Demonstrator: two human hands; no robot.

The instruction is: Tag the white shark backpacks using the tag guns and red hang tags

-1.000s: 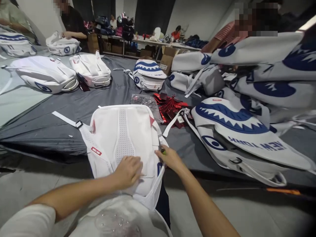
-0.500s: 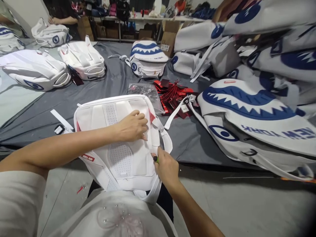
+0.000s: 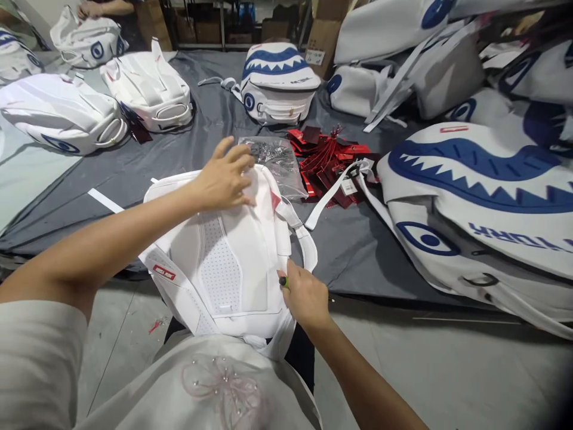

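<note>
A white backpack (image 3: 255, 257) lies back panel up across my lap and the table edge, its straps hanging at the sides. My left hand (image 3: 226, 179) is over the backpack's far upper part, fingers apart and bent. Whether its fingertips press on the fabric I cannot tell. At the backpack's right edge my right hand (image 3: 307, 295) is closed round a thin green tool with a black end (image 3: 283, 281); its other end is hidden in the fist. Beside that hand a white strap (image 3: 308, 248) loops out. A red label (image 3: 164, 272) shows on the left strap.
Beyond the backpack lie a clear plastic bag (image 3: 280, 164) and a pile of red and black tags (image 3: 329, 164) with red cords. A large shark-mouth backpack (image 3: 430, 203) and a heap of others fill the right. More white backpacks (image 3: 150, 89) stand farther back; another person's hands (image 3: 92, 9) touch one.
My left hand has moved away from me, from the middle of the back panel to near its top edge, and its fingers have spread. My right hand keeps its place. The view has tipped downward.
</note>
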